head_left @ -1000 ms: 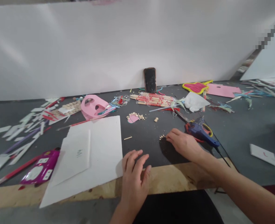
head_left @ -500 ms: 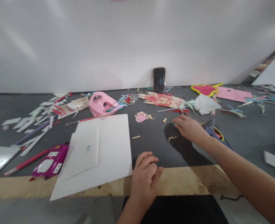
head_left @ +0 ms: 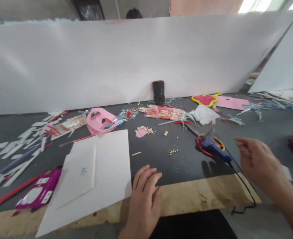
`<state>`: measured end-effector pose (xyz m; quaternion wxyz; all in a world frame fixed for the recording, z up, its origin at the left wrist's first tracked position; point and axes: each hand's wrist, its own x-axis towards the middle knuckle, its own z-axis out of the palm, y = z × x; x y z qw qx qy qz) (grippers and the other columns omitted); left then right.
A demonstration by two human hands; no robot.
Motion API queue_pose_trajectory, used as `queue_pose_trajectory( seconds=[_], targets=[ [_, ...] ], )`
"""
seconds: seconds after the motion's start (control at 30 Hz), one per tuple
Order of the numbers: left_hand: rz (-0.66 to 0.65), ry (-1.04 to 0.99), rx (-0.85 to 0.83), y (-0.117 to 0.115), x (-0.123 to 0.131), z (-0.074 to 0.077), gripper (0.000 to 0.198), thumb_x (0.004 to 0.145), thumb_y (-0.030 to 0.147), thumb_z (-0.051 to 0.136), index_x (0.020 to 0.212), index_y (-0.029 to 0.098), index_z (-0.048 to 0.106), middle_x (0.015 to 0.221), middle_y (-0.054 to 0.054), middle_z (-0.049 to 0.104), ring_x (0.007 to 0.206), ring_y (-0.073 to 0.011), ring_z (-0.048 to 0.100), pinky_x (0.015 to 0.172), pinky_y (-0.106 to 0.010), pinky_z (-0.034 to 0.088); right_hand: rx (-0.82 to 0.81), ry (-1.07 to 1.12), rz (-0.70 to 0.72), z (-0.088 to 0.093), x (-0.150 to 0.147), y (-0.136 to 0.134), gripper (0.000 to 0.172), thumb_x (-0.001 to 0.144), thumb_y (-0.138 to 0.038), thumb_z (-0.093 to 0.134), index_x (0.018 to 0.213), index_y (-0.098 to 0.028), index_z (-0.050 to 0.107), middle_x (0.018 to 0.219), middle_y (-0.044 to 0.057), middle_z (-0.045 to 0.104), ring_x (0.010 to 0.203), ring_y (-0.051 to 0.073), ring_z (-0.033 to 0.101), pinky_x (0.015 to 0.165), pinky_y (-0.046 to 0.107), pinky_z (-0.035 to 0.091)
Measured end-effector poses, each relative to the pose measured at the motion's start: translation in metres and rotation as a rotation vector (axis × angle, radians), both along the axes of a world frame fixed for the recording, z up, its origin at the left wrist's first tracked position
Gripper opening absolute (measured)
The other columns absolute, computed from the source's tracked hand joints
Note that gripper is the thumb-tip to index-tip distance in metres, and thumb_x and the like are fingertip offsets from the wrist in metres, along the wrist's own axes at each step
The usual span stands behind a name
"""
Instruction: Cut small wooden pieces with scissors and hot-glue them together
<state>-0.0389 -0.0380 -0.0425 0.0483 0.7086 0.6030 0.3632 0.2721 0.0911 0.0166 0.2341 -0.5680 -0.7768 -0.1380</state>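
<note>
My left hand (head_left: pixel 145 199) rests at the wooden front edge of the dark table (head_left: pixel 153 162), fingers a little apart and holding nothing. Over the table's right part hovers my right hand (head_left: pixel 261 162), its fingers loosely curled with nothing visible in them. Left of it lies a blue glue gun (head_left: pixel 214 147) with a black cord, on top of scissors with a red and yellow handle (head_left: pixel 204 152). A pink heart piece (head_left: pixel 142 132) has small wooden bits (head_left: pixel 150 130) around its upper side. More bits (head_left: pixel 173 151) and a short stick (head_left: pixel 136 153) lie nearby.
White boards (head_left: pixel 111 166) and a purple toy car (head_left: pixel 39 189) are at the left. Behind stand a pink mask (head_left: pixel 100 120), bundled sticks (head_left: pixel 161 112) and a phone (head_left: pixel 158 93) leaning on a white partition (head_left: pixel 99 66). A crumpled white bag (head_left: pixel 205 114) lies right of the bundle.
My right hand has moved right, from near the wooden bits to beyond the glue gun, which is now uncovered. The view has tilted up and shifted right. My left hand's fingers have spread slightly.
</note>
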Motion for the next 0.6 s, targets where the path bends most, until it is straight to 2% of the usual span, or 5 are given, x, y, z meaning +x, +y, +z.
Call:
queue_pose_trajectory(
  seconds=[0.13, 0.23, 0.3, 0.43, 0.6],
  targets=[
    [-0.061, 0.172, -0.059, 0.017, -0.008, 0.027, 0.034, 0.082, 0.015, 0.053, 0.115, 0.023, 0.053, 0.120, -0.009, 0.054, 0.125, -0.0283, 0.035, 0.101, -0.049, 0.035, -0.102, -0.124, 0.051, -0.026, 0.018, 0.002, 0.037, 0.088, -0.037, 0.040, 0.112, -0.014, 0.056, 0.107, 0.018, 0.059, 0.103, 0.033, 0.052, 0.089, 0.044, 0.039],
    [-0.074, 0.286, -0.089, 0.046, -0.010, 0.049, 0.036, 0.083, 0.017, 0.052, 0.118, 0.022, 0.054, 0.121, -0.008, 0.055, 0.126, -0.0293, 0.034, 0.102, -0.050, 0.032, -0.174, -0.123, 0.066, -0.042, 0.015, 0.004, 0.044, 0.089, -0.042, 0.037, 0.117, -0.012, 0.053, 0.110, 0.017, 0.059, 0.103, 0.033, 0.052, 0.088, 0.045, 0.041],
    [-0.060, 0.337, -0.135, 0.069, -0.008, 0.056, 0.032, 0.084, 0.018, 0.051, 0.115, 0.022, 0.057, 0.118, -0.008, 0.058, 0.123, -0.0292, 0.036, 0.100, -0.049, 0.032, -0.201, -0.096, 0.057, -0.046, 0.009, 0.005, 0.046, 0.089, -0.045, 0.037, 0.119, -0.012, 0.051, 0.112, 0.016, 0.059, 0.102, 0.032, 0.053, 0.086, 0.044, 0.043],
    [-0.116, 0.371, -0.262, 0.104, 0.004, 0.047, 0.028, 0.082, 0.022, 0.055, 0.109, 0.024, 0.061, 0.112, -0.004, 0.063, 0.118, -0.0272, 0.041, 0.097, -0.045, 0.033, -0.258, -0.057, 0.016, -0.046, 0.003, 0.009, 0.048, 0.087, -0.044, 0.043, 0.122, -0.012, 0.049, 0.107, 0.017, 0.061, 0.093, 0.031, 0.059, 0.078, 0.041, 0.048],
    [-0.070, 0.359, -0.359, 0.116, 0.022, 0.030, 0.013, 0.079, 0.026, 0.061, 0.091, 0.025, 0.066, 0.100, -0.002, 0.068, 0.108, -0.0244, 0.048, 0.091, -0.042, 0.033, -0.283, 0.092, 0.042, -0.043, 0.006, 0.008, 0.038, 0.088, -0.035, 0.039, 0.118, -0.015, 0.052, 0.105, 0.014, 0.066, 0.091, 0.029, 0.063, 0.073, 0.038, 0.049]
  ],
)
